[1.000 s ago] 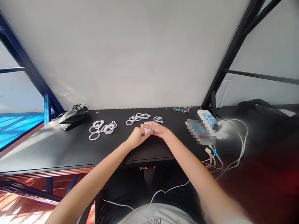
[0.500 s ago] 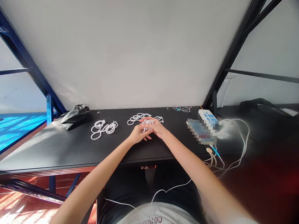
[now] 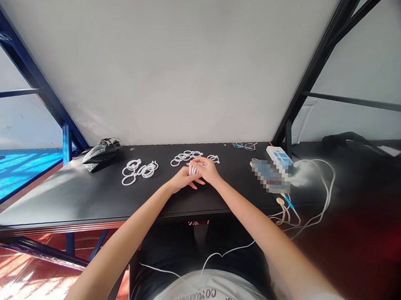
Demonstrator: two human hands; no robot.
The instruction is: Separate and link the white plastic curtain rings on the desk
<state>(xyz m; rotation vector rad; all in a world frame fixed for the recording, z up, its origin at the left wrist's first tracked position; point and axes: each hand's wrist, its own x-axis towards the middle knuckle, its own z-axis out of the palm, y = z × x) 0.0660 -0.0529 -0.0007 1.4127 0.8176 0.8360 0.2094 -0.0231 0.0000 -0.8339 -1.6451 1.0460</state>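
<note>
My left hand (image 3: 183, 180) and my right hand (image 3: 206, 169) meet over the middle of the black table (image 3: 83, 197). Between them sits a small stack of white plastic rings (image 3: 192, 169), which the fingers of both hands close around. Just behind the hands lies a loose group of white rings (image 3: 185, 157), with one more ring (image 3: 214, 159) to its right. Another pile of white rings (image 3: 138, 171) lies further left.
A black plastic bag (image 3: 101, 153) rests at the table's back left. A pair of glasses (image 3: 243, 146), a white power strip (image 3: 278, 156) and white cables (image 3: 314, 192) are on the right. Black frame posts rise at both sides; a wall stands behind.
The hands stay at the same spot. The ring stack between them has been turned and gathered tighter, and my right hand's fingers now curl over it from above.
</note>
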